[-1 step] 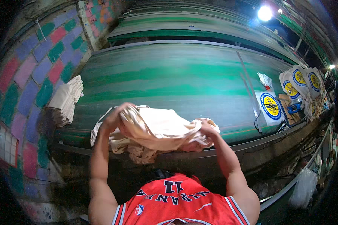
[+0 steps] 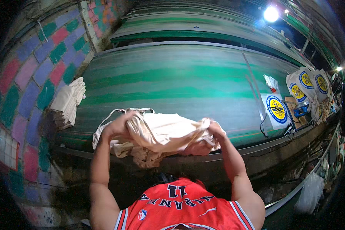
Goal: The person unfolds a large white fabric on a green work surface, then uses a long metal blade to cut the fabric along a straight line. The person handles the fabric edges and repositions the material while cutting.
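A bunched heap of cream cloth pieces with straps, seemingly bags (image 2: 165, 132), lies over the near edge of the long green-streaked table (image 2: 172, 88). My left hand (image 2: 122, 124) grips the cloth at its left part, with fingers partly hidden in the fabric. My right hand (image 2: 214, 130) grips the right end of the same cloth, its fingers curled into the folds. Part of the heap hangs below the table edge. Both forearms reach up from the lower edge, beside a red jersey.
A folded cream stack (image 2: 67, 103) sits at the table's left end by a painted block wall (image 2: 34, 88). At the right are printed cream bags (image 2: 303, 86), a printed sheet (image 2: 276, 109), a blue tool (image 2: 301, 111) and cords. A plastic bag (image 2: 309, 191) hangs lower right.
My left hand has dropped a little and shifted slightly right with the cloth; the cloth's top edge near it is lower. My right hand has shifted slightly.
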Demonstrator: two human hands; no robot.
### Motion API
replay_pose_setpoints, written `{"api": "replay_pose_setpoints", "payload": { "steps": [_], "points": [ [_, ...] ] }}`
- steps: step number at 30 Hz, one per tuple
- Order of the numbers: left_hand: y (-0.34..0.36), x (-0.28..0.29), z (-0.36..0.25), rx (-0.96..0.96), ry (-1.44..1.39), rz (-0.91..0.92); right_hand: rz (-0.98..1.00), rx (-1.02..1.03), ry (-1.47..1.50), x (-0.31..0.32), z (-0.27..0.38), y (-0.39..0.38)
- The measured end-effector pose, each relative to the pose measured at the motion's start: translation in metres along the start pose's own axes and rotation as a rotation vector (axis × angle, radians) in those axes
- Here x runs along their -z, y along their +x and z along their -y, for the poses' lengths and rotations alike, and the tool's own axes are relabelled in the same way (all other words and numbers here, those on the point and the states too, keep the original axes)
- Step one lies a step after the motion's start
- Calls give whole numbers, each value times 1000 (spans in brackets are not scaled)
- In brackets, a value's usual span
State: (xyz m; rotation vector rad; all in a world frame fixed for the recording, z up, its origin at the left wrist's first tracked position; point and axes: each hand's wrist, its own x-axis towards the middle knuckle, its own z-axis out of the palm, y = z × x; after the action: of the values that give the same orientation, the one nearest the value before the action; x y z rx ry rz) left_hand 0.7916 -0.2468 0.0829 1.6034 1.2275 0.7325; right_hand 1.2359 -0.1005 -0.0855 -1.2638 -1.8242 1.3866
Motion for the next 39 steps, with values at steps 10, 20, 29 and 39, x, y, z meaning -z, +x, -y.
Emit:
{"api": "replay_pose_setpoints", "payload": {
  "steps": [10,20,29,39],
  "points": [
    [43,66,34,-214,718,-1145,-607,477,626,138,111,41],
    [97,18,-52,-62,-888,-589,395,249,47,37,76,21],
    [91,11,-49,-251,-417,-465,239,121,-392,-37,6,59],
    [78,7,-4,221,676,-410,-371,658,219,118,93,107]
  ]
}}
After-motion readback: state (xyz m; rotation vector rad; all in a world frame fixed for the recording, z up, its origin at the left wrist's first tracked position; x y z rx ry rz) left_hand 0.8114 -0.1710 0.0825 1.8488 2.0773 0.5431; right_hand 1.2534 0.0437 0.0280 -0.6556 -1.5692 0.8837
